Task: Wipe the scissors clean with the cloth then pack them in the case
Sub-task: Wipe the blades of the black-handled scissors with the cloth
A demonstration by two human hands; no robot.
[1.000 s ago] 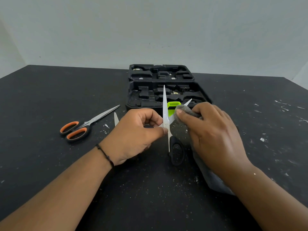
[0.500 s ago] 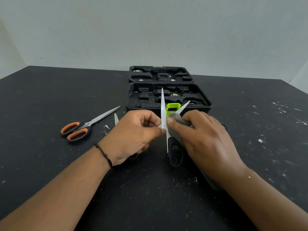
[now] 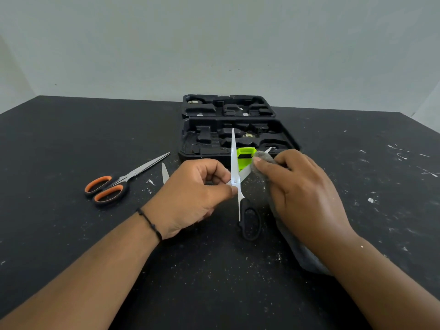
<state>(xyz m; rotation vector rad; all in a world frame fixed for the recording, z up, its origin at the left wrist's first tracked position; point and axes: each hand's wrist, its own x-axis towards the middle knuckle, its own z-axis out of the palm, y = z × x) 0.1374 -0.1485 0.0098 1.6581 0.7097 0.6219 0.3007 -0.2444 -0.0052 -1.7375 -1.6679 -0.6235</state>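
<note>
My left hand (image 3: 195, 194) pinches a pair of black-handled scissors (image 3: 234, 163) near the pivot, blades spread apart, one blade pointing straight up. My right hand (image 3: 302, 194) grips a grey cloth (image 3: 264, 160) wrapped around the other blade, whose tip pokes out past the cloth. One black handle loop (image 3: 248, 220) hangs below the hands. The open black case (image 3: 190, 151) lies just behind, its moulded halves facing up. A second pair with orange-and-black handles (image 3: 107, 190) lies shut on the table to the left.
A green latch (image 3: 245, 157) sits on the case's front edge behind the blades. Another blade tip (image 3: 164, 173) shows from behind my left hand. The black table (image 3: 71, 139) is flecked with white specks; a pale wall rises behind.
My right hand has slid the cloth outward along the angled blade toward its tip. The left hand keeps its pinch at the pivot.
</note>
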